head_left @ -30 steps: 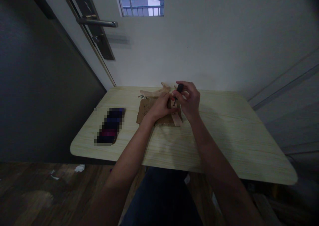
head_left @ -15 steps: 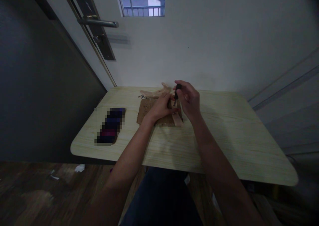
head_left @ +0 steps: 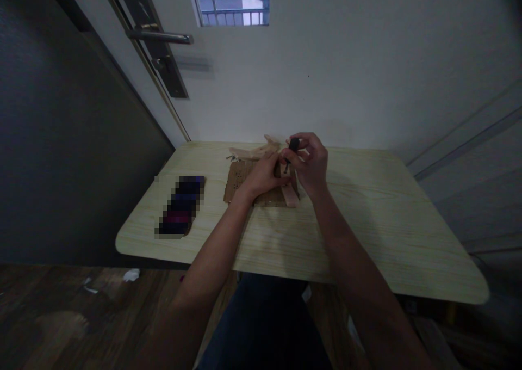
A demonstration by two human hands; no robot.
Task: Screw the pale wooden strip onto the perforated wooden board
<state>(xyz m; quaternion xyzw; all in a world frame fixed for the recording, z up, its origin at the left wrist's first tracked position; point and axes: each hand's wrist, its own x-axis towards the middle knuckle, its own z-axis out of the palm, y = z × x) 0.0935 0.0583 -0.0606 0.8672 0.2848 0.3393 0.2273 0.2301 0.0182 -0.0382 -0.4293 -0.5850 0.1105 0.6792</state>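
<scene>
My right hand (head_left: 313, 163) grips a screwdriver (head_left: 294, 143) by its black handle. The thin shaft points down at a pale wooden strip (head_left: 290, 196), where a small dark screw seems to stand; the exact contact is too small to make out. My left hand (head_left: 264, 178) holds that strip down, its thumb and fingers spanning the spot under the tool. Beneath the strip and my left hand lies a piece of brown cardboard (head_left: 234, 183) with small holes at its left side.
Behind the cardboard are more pale wood pieces (head_left: 247, 153) and several small dark screws (head_left: 232, 158). A phone-like pixelated object (head_left: 181, 205) lies on the left of the light wooden table (head_left: 387, 223). The white door (head_left: 346, 60) with its metal handle (head_left: 163, 37) rises behind.
The screwdriver handle has tilted slightly to the right, and my right fingers have shifted around it. My left hand and the strip stay about where they were.
</scene>
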